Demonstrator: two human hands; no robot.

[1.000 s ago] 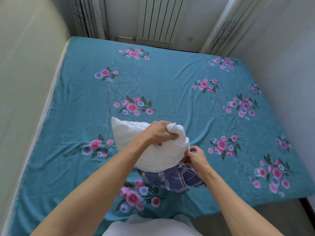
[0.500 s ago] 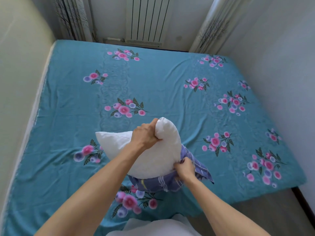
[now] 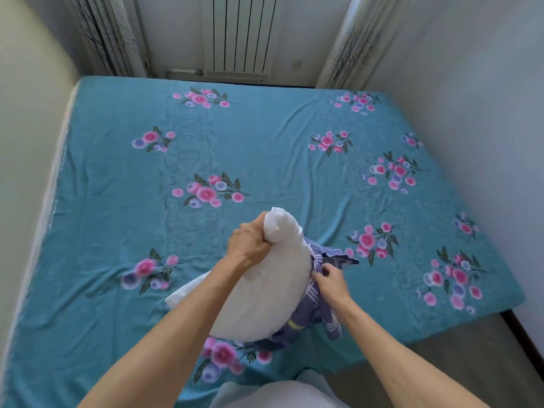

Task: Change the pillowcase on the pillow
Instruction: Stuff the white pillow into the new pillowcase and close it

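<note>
2 hands are working over the bed (image 3: 265,148): the left hand (image 3: 247,245) is gripping the soft, light pillow's (image 3: 273,290) corner at 12 o'clock, while the right hand (image 3: 329,281) is pinching the limp pillowcase (image 3: 323,310) at 3 o'clock.

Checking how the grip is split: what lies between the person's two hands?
In the head view, the bare white pillow fills the stretch between the left hand gripping its top corner and the right hand pinching the purple plaid pillowcase.
</note>
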